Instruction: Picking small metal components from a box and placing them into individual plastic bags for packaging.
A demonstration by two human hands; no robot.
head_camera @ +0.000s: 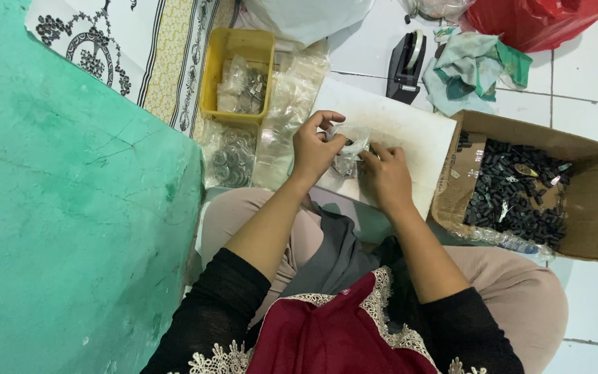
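Small clear plastic bag point(349, 147) sits between both hands, held just above a white board point(410, 128) that rests across the person's lap. The left hand point(315, 147) pinches the bag's upper edge with thumb and curled fingers closed on the film; the right hand point(384, 174) grips its other side, fingertips pressed together on the plastic. Small dark and metallic pieces seem to lie inside, though they are too small to tell apart.

To do this well, I judge the bag should stay low over the board, mouth upward, so nothing spills onto the tiled floor point(590, 76). Both pinches should hold close to the opening, keeping the film taut rather than bunched.

A cardboard box point(593, 208) of small black parts stands just right of the board. A yellow tray point(210, 83) with filled packets lies beyond the left hand, with more clear packets point(230, 156) beside it. A black tape dispenser point(408, 66) stands past the board's far edge.
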